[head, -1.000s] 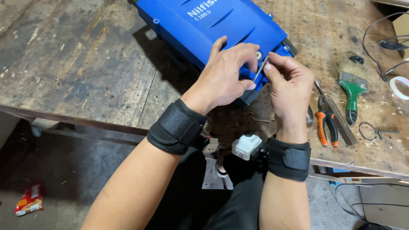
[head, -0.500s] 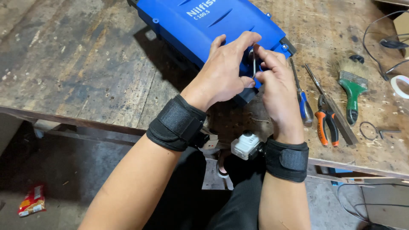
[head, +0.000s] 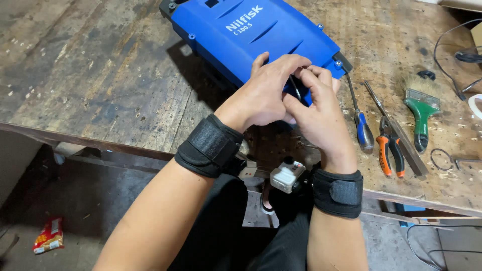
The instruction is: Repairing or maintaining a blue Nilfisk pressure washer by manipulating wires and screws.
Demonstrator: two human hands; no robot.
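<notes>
Left to right. On the floor at 8 o'clock lies a red snack wrapper (head: pixel 48 235). The worn wooden counter (head: pixel 100 90) fills the upper field, and on it, at 12 o'clock, rests the blue plastic housing (head: pixel 251 35), its long axis running from 11 o'clock toward 4 o'clock. My left hand (head: pixel 266 90) lies over the housing's near corner, fingers curled and pressed against the edge, thumb tucked in. My right hand (head: pixel 319 113) meets it from 4 o'clock, fingertips pinched on a thin dark wire-like piece (head: pixel 294 86) — too small to identify — held between the two hands, directly at the housing's edge. Both hands touch there; neither is nearer. Both wrists carry black straps. At 3 o'clock lie a blue-handled screwdriver (head: pixel 362 128), orange-handled pliers (head: pixel 387 150) and a green-handled brush (head: pixel 420 113) — all pointing roughly toward 12 o'clock.
</notes>
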